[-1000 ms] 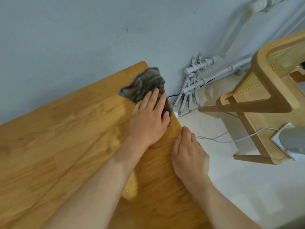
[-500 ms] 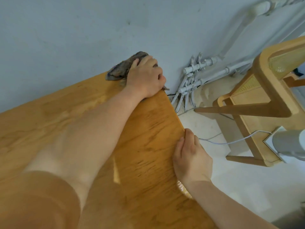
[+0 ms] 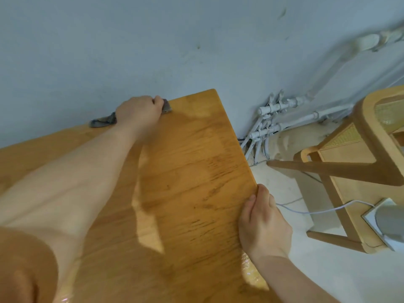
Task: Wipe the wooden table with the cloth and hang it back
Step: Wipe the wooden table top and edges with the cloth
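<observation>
A honey-coloured wooden counter [image 3: 185, 193] with dark grain streaks fills the lower left of the view, and bright patches of light lie across its glossy top. At its near right edge rests the right hand [image 3: 262, 224]. Its fingers [image 3: 263, 192] are straight and pressed together along the rim and point away from the person, with the thumb lying on the top.

The bare left forearm reaches diagonally across the surface to the far edge. There the left hand [image 3: 140, 110] sits knuckles up, with its fingers curled down over a crumpled grey cloth [image 3: 102, 122]. The cloth is pressed onto the counter right where it meets the wall. One end trails out to the left of the hand, and a small corner shows at the fingertips on the right.

Behind stands a pale blue-grey wall [image 3: 153, 40] with a few scuffs. To the right, past the counter's far corner, a cluster of white painted pipes [image 3: 273, 119] runs down to the pale floor [image 3: 328, 270]. Nearby is a light wooden chair with cane panels [image 3: 349, 169]. A thin white cable [image 3: 317, 212] runs across the floor towards a blurred grey object [image 3: 390, 219].
</observation>
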A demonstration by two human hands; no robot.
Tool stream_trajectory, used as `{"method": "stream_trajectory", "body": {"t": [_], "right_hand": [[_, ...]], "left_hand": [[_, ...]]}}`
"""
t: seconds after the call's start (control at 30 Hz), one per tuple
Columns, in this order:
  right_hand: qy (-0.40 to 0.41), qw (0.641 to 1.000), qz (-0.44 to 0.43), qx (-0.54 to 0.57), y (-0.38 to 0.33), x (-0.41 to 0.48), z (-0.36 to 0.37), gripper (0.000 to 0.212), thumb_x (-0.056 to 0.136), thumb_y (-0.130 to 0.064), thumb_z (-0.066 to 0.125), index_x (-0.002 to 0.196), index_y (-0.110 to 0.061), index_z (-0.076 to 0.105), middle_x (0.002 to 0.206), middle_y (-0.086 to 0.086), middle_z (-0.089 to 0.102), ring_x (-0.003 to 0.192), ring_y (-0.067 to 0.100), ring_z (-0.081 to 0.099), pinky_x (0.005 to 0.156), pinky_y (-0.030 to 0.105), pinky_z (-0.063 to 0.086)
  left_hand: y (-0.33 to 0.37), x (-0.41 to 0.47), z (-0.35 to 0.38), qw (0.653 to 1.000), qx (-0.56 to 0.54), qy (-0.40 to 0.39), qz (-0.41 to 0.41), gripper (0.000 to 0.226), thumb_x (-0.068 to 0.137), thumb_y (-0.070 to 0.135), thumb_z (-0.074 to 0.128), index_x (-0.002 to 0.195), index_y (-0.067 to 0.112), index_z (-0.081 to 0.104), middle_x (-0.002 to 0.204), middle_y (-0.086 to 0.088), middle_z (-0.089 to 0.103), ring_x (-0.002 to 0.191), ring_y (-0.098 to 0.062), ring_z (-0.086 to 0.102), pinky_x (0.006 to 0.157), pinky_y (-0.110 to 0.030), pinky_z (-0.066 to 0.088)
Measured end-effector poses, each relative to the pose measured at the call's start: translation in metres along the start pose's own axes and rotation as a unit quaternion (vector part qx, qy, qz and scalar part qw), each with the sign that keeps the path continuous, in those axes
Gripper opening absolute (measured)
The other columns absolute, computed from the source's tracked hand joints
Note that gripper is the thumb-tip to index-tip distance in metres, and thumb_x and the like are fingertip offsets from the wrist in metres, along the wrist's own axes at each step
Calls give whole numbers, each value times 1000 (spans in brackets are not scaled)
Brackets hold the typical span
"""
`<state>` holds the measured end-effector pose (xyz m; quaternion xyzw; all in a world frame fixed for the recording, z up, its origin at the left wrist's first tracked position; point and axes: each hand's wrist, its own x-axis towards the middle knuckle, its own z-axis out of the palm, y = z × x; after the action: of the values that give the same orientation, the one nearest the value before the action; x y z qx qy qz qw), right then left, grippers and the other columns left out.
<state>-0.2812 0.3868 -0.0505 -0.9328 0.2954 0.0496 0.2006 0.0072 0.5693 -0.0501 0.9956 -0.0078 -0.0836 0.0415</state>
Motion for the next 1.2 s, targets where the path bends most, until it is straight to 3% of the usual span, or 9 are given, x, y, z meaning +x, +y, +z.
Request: {"method": "stream_trajectory", "body": {"t": [0.07,0.2,0.33,0.43,0.57,0.77,0.93,1.03,1.2], "right_hand": [[-12,1000,6,-8,0,-2,-2,38,96,-36,18,120,-21,43,100,-4,58,88,25,61,61,35,43],[-47,999,8,0,-1,-4,-6,34,96,-37,17,121,-25,38,109,-7,56,98,22,59,67,36,42],[-35,998,-53,-25,0,0,-6,50,98,-28,21,147,-19,28,146,2,42,130,23,43,95,40,44],[-13,975,-187,-117,-29,27,1,60,98,-35,26,153,-11,22,160,13,20,147,31,21,114,49,28],[-45,977,-192,-84,-104,76,22,67,101,-44,17,153,-8,-6,162,11,-13,148,23,-18,119,47,-12],[-21,977,-177,-115,-116,88,33,72,98,-45,18,153,-5,-3,162,14,-8,150,25,-12,120,45,-8],[-8,977,-174,-122,-122,89,33,72,97,-46,23,154,-4,6,163,15,1,150,26,-5,121,46,-3],[-3,978,-164,-131,-124,88,33,74,94,-47,19,154,-5,8,163,15,4,151,26,-3,121,48,-1],[24,974,-179,-139,-126,86,35,74,93,-48,17,153,-5,18,161,17,13,150,30,6,120,50,6]], "left_hand": [[13,2,-2,1000,3,-14,-1,56,96,43,18,78,10,60,85,-11,63,70,-26,53,61,-33,35],[98,-2,12,994,-18,18,106,45,98,37,20,104,14,58,105,-11,62,92,-29,57,70,-36,34],[120,-9,21,984,-42,68,159,39,98,34,24,106,11,55,104,-9,61,92,-27,56,72,-36,34],[110,-9,20,982,-43,50,179,42,97,39,25,114,15,54,109,-7,60,97,-25,56,76,-37,37],[83,0,12,990,-24,11,135,48,94,48,24,112,16,56,108,-6,63,96,-28,58,70,-36,37],[-21,6,4,999,-5,-18,45,57,96,48,17,71,13,55,72,-5,57,61,-20,48,59,-33,34],[-129,-8,-19,997,40,-41,-60,55,97,47,21,87,12,62,88,-9,62,73,-26,52,63,-34,35],[-110,-1,-18,997,35,-61,-43,52,97,44,21,89,12,61,97,-11,64,82,-29,56,69,-35,39],[10,4,-2,995,-8,-20,97,50,99,38,18,77,14,56,74,-1,55,66,-22,49,58,-31,31]]}}
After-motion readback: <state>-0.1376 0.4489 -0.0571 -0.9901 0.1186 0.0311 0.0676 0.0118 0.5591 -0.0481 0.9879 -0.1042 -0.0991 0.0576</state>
